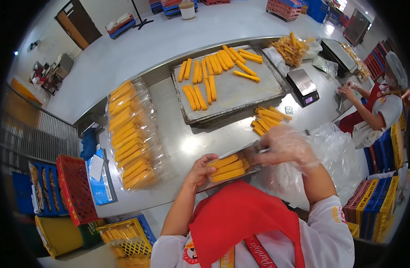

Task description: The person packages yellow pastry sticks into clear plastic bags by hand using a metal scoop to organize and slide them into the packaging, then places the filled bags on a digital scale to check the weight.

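My left hand point(203, 170) grips the left side of a clear plastic bag holding several yellow-orange bread sticks point(229, 168). At the bag's right end my right hand point(285, 145), in a clear plastic glove and blurred, is closed on a metal tool point(261, 149) whose kind I cannot tell. Just beyond it lies a loose pile of sticks point(270, 119). More sticks point(220, 62) are spread on a stacked metal baking tray point(238, 85). Filled clear bags point(129, 134) lie in a long row at the left. Clear empty-looking bags point(337, 155) are heaped at the right.
A digital scale point(302, 85) stands right of the tray, near a bag of browned pieces point(289, 50). A blue box point(101, 179) and a red crate point(78, 189) are at the left. A co-worker's hands point(349, 88) are at the right. A yellow crate point(133, 236) stands below the table.
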`<state>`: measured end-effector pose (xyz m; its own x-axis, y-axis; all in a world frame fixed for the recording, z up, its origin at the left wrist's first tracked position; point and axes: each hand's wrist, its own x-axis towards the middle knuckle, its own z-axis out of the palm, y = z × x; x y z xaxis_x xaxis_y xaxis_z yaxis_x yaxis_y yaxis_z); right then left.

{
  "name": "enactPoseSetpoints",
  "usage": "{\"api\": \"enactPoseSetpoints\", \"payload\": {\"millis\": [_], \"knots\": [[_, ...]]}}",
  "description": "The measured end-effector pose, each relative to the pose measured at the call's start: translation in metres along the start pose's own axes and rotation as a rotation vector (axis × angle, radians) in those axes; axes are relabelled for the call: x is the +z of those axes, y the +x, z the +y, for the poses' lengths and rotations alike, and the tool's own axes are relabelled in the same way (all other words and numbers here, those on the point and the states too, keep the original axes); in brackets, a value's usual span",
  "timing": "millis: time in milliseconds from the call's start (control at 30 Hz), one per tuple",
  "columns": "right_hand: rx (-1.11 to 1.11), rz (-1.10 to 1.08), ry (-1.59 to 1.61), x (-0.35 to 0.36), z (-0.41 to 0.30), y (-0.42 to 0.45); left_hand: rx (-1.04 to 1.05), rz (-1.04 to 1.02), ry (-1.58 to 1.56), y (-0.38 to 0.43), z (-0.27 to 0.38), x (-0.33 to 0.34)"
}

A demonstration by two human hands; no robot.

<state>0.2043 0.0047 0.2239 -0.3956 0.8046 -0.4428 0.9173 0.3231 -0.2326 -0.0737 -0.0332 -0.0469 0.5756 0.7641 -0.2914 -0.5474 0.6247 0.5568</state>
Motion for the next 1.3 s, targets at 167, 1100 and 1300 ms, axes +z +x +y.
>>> {"api": "enactPoseSetpoints", "payload": {"millis": [167,1100,1300], "knots": [[0.199,0.198,0.169,-0.023,0.044,-0.033,0.104,0.061,0.039,-0.007,0.003,-0.027],[0.27,0.679,0.437,0.147,0.154,0.085,0.522,0.185,0.472,0.092,0.09,0.147],[0.434,0.763,0.578,0.148,0.242,0.051,0.58,0.1,0.748,0.251,0.087,0.24]]}}
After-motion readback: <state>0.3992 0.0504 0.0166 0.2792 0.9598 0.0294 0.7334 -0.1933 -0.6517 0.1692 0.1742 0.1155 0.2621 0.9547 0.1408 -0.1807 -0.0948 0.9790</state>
